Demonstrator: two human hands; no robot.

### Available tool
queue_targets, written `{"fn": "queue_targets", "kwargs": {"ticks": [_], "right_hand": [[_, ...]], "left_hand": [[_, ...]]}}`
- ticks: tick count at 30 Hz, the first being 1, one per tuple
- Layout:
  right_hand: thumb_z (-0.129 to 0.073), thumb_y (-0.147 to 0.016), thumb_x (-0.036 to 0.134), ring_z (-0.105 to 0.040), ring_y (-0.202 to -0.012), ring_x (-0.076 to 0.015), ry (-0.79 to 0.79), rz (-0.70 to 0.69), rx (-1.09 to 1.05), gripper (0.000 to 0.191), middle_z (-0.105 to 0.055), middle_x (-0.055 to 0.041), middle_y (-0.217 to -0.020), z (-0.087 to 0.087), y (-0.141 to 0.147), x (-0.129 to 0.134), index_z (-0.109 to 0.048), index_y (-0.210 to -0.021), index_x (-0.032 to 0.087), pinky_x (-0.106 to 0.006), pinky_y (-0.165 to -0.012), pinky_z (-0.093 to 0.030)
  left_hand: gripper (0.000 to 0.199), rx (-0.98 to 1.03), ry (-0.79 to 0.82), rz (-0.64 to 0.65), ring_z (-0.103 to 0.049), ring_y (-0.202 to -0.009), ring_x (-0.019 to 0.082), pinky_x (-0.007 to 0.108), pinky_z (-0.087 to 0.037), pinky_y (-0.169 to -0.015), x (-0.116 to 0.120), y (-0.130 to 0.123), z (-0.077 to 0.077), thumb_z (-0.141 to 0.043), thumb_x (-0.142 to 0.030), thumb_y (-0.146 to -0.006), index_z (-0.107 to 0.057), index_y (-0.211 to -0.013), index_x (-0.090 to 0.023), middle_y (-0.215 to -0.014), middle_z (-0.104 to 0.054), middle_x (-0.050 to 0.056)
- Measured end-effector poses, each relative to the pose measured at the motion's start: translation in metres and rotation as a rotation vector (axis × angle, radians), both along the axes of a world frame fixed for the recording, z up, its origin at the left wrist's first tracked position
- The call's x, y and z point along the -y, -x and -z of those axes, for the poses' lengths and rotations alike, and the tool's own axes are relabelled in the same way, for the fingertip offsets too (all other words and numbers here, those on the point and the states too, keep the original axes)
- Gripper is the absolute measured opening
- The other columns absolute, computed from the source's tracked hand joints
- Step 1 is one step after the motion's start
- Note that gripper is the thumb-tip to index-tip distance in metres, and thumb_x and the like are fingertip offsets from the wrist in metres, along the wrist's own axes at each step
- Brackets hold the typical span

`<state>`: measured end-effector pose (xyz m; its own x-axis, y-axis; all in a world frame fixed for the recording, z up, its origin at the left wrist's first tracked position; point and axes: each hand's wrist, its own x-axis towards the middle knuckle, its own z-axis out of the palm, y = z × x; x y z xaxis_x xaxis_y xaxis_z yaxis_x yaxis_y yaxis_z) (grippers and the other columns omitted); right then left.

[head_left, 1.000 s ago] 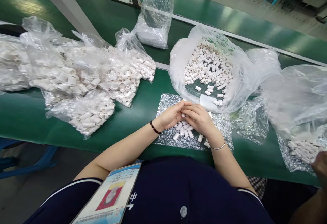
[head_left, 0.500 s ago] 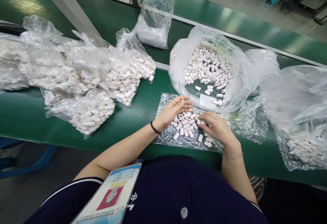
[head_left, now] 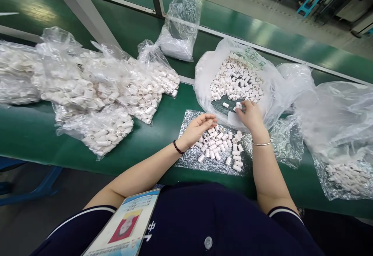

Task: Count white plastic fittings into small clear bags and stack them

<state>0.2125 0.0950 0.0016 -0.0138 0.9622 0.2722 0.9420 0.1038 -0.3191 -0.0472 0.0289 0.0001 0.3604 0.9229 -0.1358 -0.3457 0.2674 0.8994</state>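
Many short white tube fittings (head_left: 214,144) lie in a loose pile on a flat clear plastic bag (head_left: 192,160) in front of me. My left hand (head_left: 200,128) hovers at the pile's left back edge, fingers loosely curled and apart, nothing seen in it. My right hand (head_left: 251,116) reaches into the front of a large open bag (head_left: 201,79) that holds many more white fittings (head_left: 233,73). Its fingertips are closed around small white fittings (head_left: 238,106) there. A white paper slip (head_left: 232,120) lies beside that hand.
Filled clear bags of white fittings (head_left: 78,88) crowd the green table (head_left: 157,139) on the left. A wrapped clear bag (head_left: 180,26) stands behind. Crumpled plastic (head_left: 287,139) and another partly filled bag (head_left: 346,174) lie on the right.
My right hand has moved from the pile up and forward into the large open bag. The fittings it held are now on the pile's right side. My left hand has barely moved.
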Motion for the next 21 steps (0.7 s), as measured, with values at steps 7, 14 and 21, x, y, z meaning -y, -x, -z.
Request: {"fn": "queue_targets", "kwargs": {"ticks": [7,14,21], "right_hand": [[-0.059,-0.084,0.024,-0.062,-0.093,-0.034,0.083,0.088,0.096,0.029,-0.061,-0.0191,-0.103,0.015,0.017,-0.022,-0.07,-0.108,0.013,-0.05,-0.086,-0.051],[-0.053,-0.083,0.015,-0.062,-0.103,-0.0341,0.083,0.021,-0.029,0.023,-0.065,-0.0193,-0.111,0.006,0.01,-0.023,-0.07,-0.098,0.013,-0.053,-0.094,-0.05],[-0.057,-0.094,0.025,-0.066,-0.11,-0.0272,-0.078,-0.382,-0.181,0.018,-0.069,-0.0123,-0.119,-0.014,0.044,0.034,-0.07,-0.106,0.021,-0.048,-0.095,-0.057]], "left_hand": [[0.023,0.002,0.008,0.001,-0.069,-0.099,0.018,0.037,-0.051,-0.095,-0.001,0.0,0.004,-0.068,-0.029,-0.09,-0.068,-0.109,-0.017,-0.113,-0.072,0.01],[0.022,0.009,0.018,0.016,-0.069,-0.098,0.018,0.038,-0.051,-0.096,0.0,0.0,0.003,-0.069,-0.028,-0.089,-0.068,-0.109,-0.017,-0.111,-0.072,0.009],[0.023,0.165,0.179,0.076,-0.069,-0.101,0.019,0.038,-0.053,-0.095,0.001,-0.001,0.001,-0.06,-0.031,-0.097,-0.066,-0.115,-0.019,-0.117,-0.07,0.01]]}}
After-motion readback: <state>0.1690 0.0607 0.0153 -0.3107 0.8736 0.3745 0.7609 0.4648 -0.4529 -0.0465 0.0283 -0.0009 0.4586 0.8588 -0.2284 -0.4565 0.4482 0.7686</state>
